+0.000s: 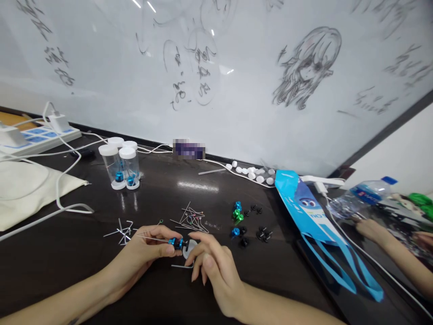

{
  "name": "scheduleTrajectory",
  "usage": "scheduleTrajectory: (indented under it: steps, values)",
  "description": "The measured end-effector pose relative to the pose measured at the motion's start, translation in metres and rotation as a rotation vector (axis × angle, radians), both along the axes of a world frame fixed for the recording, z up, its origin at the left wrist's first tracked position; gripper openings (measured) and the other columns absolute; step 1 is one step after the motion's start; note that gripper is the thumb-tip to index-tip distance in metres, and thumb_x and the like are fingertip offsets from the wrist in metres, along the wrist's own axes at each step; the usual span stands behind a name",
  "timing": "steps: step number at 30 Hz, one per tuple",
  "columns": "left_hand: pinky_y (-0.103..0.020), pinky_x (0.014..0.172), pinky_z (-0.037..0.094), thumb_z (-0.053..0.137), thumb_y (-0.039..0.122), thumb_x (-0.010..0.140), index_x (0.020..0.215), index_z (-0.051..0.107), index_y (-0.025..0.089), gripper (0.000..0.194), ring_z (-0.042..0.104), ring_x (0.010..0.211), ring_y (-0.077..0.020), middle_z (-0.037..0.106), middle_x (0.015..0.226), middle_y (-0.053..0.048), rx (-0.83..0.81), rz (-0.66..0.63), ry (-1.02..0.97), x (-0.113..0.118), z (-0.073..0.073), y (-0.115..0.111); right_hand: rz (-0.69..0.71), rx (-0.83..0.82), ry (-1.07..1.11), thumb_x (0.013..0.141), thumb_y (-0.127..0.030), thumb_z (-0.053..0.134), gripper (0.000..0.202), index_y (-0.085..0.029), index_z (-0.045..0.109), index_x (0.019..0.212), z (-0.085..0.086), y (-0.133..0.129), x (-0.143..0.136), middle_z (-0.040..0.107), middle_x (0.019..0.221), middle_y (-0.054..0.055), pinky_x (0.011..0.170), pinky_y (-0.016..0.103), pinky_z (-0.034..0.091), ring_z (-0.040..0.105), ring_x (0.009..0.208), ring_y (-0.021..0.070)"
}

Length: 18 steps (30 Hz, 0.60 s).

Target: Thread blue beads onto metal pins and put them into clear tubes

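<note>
My left hand [149,246] pinches a small blue and black metal part [176,243], and a thin wire with a small green ring at its end [161,221] shows at the same fingers. Just right of the part, my right hand [214,266] has its fingers apart and bent, with the fingertips beside a round whitish disc [190,248]. An L-shaped hex key [181,266] lies below the disc, close to the right fingertips. Thin metal pins [191,219] are heaped beyond the hands. More hex keys [123,232] lie behind my left wrist.
Clear tubes with white caps [127,164] stand at the back left. Blue, green and black parts [238,214] and black screws [264,233] lie to the right. A blue bag [299,203], a cable and a bottle [370,192] lie farther right, near another person's hands [375,232].
</note>
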State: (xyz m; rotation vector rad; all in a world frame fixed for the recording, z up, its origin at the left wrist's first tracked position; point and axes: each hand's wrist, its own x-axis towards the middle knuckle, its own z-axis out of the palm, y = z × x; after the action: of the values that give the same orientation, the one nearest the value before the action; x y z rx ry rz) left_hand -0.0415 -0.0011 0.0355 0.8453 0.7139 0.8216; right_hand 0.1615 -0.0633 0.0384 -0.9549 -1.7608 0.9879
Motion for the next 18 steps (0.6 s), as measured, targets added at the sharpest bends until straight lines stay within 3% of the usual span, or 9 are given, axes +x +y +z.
scheduleTrajectory:
  steps: [6, 10, 13, 18]
  values:
    - [-0.023, 0.077, 0.055, 0.085, 0.014, 0.063, 0.081, 0.079, 0.02, 0.019, 0.071, 0.075, -0.0158, 0.077, 0.077, -0.002, 0.004, 0.001, -0.013, 0.0008, 0.0005, 0.0, 0.021, 0.019, 0.013, 0.1, -0.052, 0.029, 0.05, -0.02, 0.044, 0.135, -0.0035, -0.0002, 0.0013, 0.067, 0.086, 0.008, 0.047, 0.023, 0.044, 0.061, 0.06, 0.0147]
    - [-0.025, 0.08, 0.056, 0.084, 0.015, 0.064, 0.081, 0.079, 0.02, 0.018, 0.071, 0.078, -0.0167, 0.076, 0.079, -0.002, 0.016, 0.007, -0.011, 0.0001, -0.0008, -0.0007, -0.011, 0.007, 0.06, 0.099, -0.053, 0.03, 0.053, -0.021, 0.034, 0.142, -0.0041, -0.0003, 0.0011, 0.067, 0.088, 0.008, 0.046, 0.023, 0.044, 0.062, 0.059, 0.0147]
    - [-0.024, 0.079, 0.056, 0.084, 0.016, 0.065, 0.081, 0.079, 0.02, 0.018, 0.071, 0.077, -0.0166, 0.076, 0.079, -0.002, 0.021, -0.007, -0.013, -0.0004, -0.0009, -0.0013, 0.011, 0.015, 0.016, 0.099, -0.054, 0.028, 0.052, -0.021, 0.043, 0.136, -0.0032, -0.0001, 0.0012, 0.067, 0.085, 0.008, 0.047, 0.023, 0.044, 0.061, 0.06, 0.0148]
    - [-0.025, 0.079, 0.056, 0.084, 0.017, 0.065, 0.082, 0.079, 0.019, 0.018, 0.07, 0.077, -0.0168, 0.077, 0.079, -0.003, 0.026, -0.003, -0.026, 0.0003, -0.0023, 0.0004, 0.002, 0.032, -0.004, 0.1, -0.053, 0.028, 0.051, -0.021, 0.043, 0.137, -0.0014, 0.0009, 0.0014, 0.068, 0.085, 0.008, 0.047, 0.022, 0.043, 0.061, 0.059, 0.0141]
